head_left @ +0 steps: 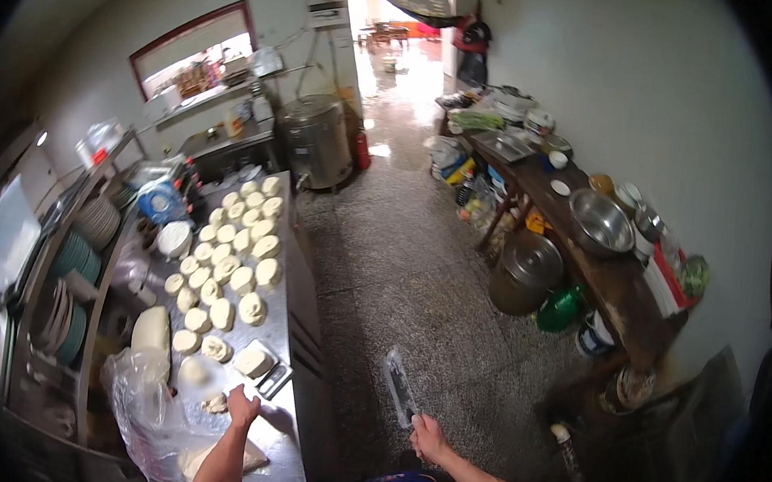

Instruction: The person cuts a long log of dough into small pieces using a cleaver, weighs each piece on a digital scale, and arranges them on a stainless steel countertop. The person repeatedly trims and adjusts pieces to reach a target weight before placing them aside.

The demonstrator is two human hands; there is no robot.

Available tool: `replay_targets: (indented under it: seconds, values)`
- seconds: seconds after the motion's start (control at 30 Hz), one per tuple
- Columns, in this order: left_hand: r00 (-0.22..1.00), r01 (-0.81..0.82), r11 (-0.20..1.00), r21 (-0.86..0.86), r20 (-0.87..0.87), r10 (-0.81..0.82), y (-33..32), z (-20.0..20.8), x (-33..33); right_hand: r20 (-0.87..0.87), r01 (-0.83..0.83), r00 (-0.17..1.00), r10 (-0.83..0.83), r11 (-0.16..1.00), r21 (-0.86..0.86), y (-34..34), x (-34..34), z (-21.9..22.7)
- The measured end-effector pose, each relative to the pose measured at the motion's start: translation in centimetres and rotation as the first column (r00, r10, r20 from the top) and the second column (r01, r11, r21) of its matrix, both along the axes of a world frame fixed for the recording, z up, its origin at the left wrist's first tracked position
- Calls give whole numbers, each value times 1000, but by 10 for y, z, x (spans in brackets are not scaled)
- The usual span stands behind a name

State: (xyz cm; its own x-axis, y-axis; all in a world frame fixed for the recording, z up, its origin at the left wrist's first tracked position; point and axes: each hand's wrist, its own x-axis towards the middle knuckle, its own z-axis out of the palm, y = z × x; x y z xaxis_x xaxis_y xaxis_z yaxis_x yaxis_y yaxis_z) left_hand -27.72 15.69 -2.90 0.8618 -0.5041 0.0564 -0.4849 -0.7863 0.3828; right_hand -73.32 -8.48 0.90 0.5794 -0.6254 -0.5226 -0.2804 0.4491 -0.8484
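My right hand (427,439) is closed round the handle of a cleaver (397,387), its broad blade pointing away from me over the floor beside the counter. My left hand (244,407) hovers at or just above the steel counter (284,441), its fingers curled down and mostly hidden, so their grip cannot be made out. Just left of it lies a small heap of dough scraps (214,403). A block of dough (254,362) sits on a small digital scale (275,379) beyond that hand. A pale, blurred dough lump (194,372) is farther left.
Several cut dough pieces (225,269) cover the counter's far part. Clear plastic sheeting (142,403) lies by a long dough roll (152,331) on the left. Shelves hold stacked plates (76,257). Across the aisle, a wooden table (614,282) carries a metal bowl (601,222); a lidded pot (527,270) stands below.
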Motion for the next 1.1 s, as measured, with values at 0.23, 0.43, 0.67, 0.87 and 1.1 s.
replay_targets:
  seconds: [0.23,0.43,0.67,0.87,1.1]
  values:
    - [997,77,928,365,-37,-69,-48,34,-15,-75,537,789,-610,625,566,-47,-105,-100]
    - [994,113,938,327,-34,-108,-121,55,-14,-363,728,354,-862,11,685,-37,-201,-187]
    - [983,133,932,338,73,-167,-198,86,-31,-569,715,312,-761,-206,668,-38,-244,-300]
    - [995,79,973,217,35,-89,-178,51,-24,-335,651,427,-840,29,759,-106,-207,-199]
    - [967,252,968,11,24,-252,-231,-45,-115,-259,453,415,-872,-49,890,-227,-165,-220]
